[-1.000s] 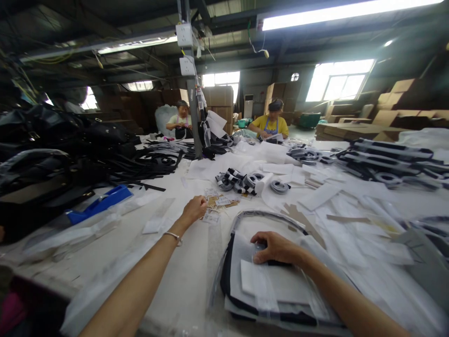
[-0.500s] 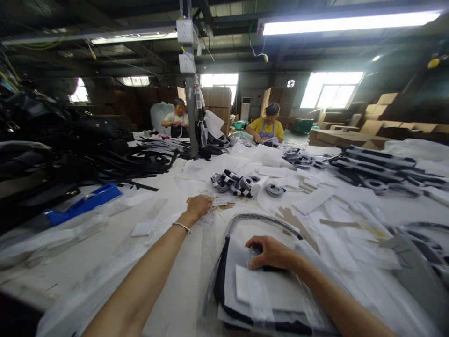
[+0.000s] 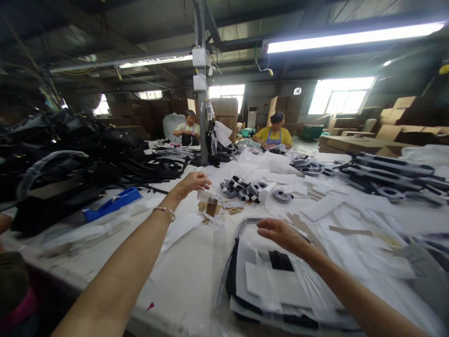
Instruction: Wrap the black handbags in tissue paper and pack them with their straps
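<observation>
My left hand (image 3: 192, 184), with a bracelet at the wrist, is closed in a pinch on the string of a hang tag (image 3: 210, 203). The tag dangles in front of the fingers, with white and brown parts, over a small pile of other tags (image 3: 233, 210) on the table. A dark bag (image 3: 232, 276) lies flat before me, covered with white sheets and clear plastic, its wrapped handle arching at the far side. Over its upper part hovers my right hand (image 3: 280, 232), open, fingers stretched out and holding nothing. A black buckle-like strap piece (image 3: 280, 260) shows on the bag below it.
Coiled grey straps (image 3: 257, 188) lie beyond the tags. At left are a blue tape dispenser (image 3: 112, 204) and a heap of black bags (image 3: 80, 145). White paper and plastic strips (image 3: 354, 238) cover the right side. Two people sit across the table, beside a post (image 3: 202, 117).
My left hand has lifted a hang tag from the pile. My right hand has risen off the black strap piece and its fingers have straightened. The view has shifted left.
</observation>
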Motion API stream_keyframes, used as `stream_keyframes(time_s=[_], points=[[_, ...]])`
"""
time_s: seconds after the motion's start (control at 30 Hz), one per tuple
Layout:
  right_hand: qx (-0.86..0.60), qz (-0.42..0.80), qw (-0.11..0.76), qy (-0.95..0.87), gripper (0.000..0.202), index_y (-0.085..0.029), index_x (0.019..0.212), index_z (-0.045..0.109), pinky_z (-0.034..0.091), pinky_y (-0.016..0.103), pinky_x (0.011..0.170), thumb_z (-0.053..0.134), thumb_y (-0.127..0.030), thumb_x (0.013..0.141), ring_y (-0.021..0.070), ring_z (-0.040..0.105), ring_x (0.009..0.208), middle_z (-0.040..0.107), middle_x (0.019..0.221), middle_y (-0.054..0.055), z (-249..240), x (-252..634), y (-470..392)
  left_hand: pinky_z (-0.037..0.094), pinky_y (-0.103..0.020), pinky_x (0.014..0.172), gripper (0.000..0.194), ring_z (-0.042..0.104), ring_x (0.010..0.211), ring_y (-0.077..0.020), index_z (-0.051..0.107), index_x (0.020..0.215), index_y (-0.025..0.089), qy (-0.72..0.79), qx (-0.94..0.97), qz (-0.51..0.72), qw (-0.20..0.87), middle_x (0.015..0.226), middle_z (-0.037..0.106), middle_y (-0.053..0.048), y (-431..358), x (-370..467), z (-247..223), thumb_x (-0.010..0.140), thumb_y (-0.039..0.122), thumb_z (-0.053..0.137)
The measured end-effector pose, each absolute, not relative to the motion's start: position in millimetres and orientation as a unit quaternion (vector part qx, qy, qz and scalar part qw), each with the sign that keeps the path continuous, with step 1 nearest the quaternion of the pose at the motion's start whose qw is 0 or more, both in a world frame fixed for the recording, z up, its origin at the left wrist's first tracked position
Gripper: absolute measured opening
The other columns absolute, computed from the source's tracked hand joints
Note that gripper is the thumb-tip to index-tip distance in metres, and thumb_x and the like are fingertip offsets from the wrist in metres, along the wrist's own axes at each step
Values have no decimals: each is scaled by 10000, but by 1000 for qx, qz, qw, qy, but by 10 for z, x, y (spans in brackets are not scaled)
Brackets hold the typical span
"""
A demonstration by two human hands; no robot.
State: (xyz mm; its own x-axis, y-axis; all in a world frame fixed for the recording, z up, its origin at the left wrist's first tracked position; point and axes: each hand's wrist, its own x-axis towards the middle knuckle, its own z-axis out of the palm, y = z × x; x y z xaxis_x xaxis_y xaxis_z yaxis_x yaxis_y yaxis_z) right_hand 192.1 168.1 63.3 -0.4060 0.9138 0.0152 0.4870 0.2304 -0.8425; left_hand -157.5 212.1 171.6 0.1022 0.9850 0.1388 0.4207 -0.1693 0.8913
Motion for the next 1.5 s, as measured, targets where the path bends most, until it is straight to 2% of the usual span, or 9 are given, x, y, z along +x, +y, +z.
stream_keyframes(time_s=[0.17, 0.33, 0.53, 0.73, 0.87, 1.13, 1.23, 1.37, 1.5], points=[[-446, 420, 361, -703, 376, -183, 994, 724, 527, 304, 678, 722, -465, 745, 202, 681, 794, 738, 907, 52, 1271, 1534, 1527, 483, -253, 622, 306, 660, 714, -160, 583, 747, 162, 478, 659, 405, 416, 790, 696, -54, 1786, -1378, 1831, 710, 449, 681], [-358, 529, 428, -640, 520, -183, 1120, 662, 525, 258, 574, 820, -395, 671, 153, 692, 723, 686, 1130, 80, 1600, 1084, 1350, 413, -221, 538, 345, 563, 565, -101, 588, 767, 152, 421, 671, 426, 436, 671, 636, -6, 1472, -1058, 1805, 725, 472, 712], [-317, 607, 359, -634, 378, -132, 782, 718, 520, 246, 566, 843, -457, 634, 133, 648, 608, 670, 640, 13, 1560, 926, 1177, 340, -216, 487, 380, 451, 499, -77, 602, 733, 148, 399, 681, 452, 415, 589, 557, 38, 1235, -789, 1708, 693, 485, 773], [-323, 645, 397, -567, 428, -131, 792, 701, 523, 253, 576, 864, -483, 612, 130, 650, 609, 700, 689, 33, 1512, 1076, 1042, 472, -314, 791, 590, 603, 798, -161, 630, 1020, 148, 326, 624, 473, 531, 866, 654, -36, 987, -721, 1333, 779, 686, 627], [-331, 648, 430, -535, 447, -124, 820, 696, 501, 266, 555, 884, -456, 586, 130, 623, 568, 691, 679, 27, 1438, 1156, 987, 465, -315, 859, 414, 636, 876, -174, 646, 983, 150, 306, 597, 438, 598, 935, 691, -56, 823, -645, 1097, 781, 499, 742], [-317, 695, 475, -437, 401, -172, 856, 647, 450, 211, 563, 876, -399, 618, 117, 624, 677, 709, 861, 31, 1323, 1323, 921, 470, -235, 556, 436, 639, 622, -144, 611, 977, 172, 319, 531, 436, 653, 772, 661, -15, 756, -572, 872, 704, 443, 818], [-311, 699, 498, -408, 404, -200, 886, 621, 456, 213, 569, 867, -395, 633, 110, 614, 684, 704, 946, 28, 1325, 1407, 918, 471, -224, 567, 514, 649, 640, -136, 605, 1080, 201, 319, 527, 435, 657, 804, 642, 4, 736, -568, 826, 684, 440, 833], [-366, 647, 479, -466, 413, -189, 899, 611, 464, 217, 540, 819, -478, 690, 122, 623, 682, 688, 986, 59, 1322, 1494, 904, 467, -229, 583, 463, 619, 632, -119, 631, 1000, 188, 346, 523, 464, 625, 818, 644, -1, 704, -541, 825, 679, 456, 830], [-405, 644, 361, -540, 504, -210, 1055, 617, 440, 205, 453, 760, -571, 734, 120, 637, 617, 677, 991, 56, 1262, 1520, 856, 461, -232, 657, 397, 594, 706, -122, 647, 903, 173, 345, 552, 474, 593, 790, 642, -1, 664, -503, 890, 648, 392, 860]])
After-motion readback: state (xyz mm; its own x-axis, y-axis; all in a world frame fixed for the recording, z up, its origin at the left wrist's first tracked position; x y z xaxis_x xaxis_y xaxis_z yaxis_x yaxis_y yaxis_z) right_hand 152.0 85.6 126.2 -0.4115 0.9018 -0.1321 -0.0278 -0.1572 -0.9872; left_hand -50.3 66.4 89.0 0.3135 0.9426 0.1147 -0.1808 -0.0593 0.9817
